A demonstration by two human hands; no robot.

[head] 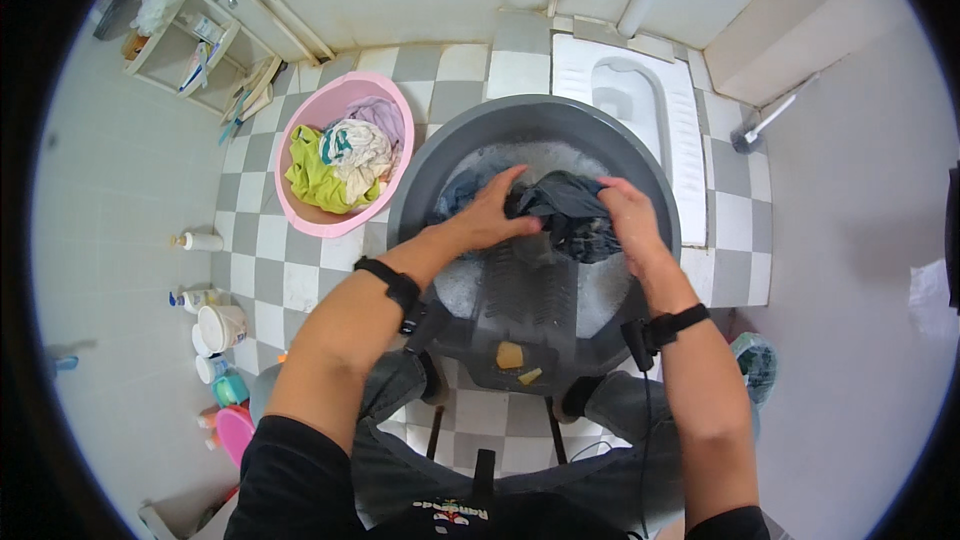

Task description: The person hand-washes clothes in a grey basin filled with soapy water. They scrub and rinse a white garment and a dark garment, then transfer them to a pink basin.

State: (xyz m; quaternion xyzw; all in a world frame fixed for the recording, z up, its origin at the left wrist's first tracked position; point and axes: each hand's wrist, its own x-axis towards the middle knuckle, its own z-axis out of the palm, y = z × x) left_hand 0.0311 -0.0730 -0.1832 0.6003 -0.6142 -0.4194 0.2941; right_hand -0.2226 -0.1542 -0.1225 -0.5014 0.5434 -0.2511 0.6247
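Note:
A large grey plastic tub (532, 106) holds sudsy water, with a ribbed washboard (525, 292) sloping up at its near side. A wet dark garment (566, 199) lies bunched over the water. My right hand (630, 217) grips its right edge between thumb and fingers. My left hand (499, 210) is at the garment's left side, thumb and fingers spread apart; whether it touches the cloth is unclear. Blue wet cloth (457, 191) shows in the water behind my left hand. Two pieces of yellowish soap (510, 355) rest on the near ledge of the washboard.
A pink basin (292, 221) with green, white and lilac clothes stands left of the tub. Behind the tub's right side is a squat toilet (690, 165); a toilet brush (746, 136) leans farther right. Bottles and a white lidded bucket (223, 328) line the left wall.

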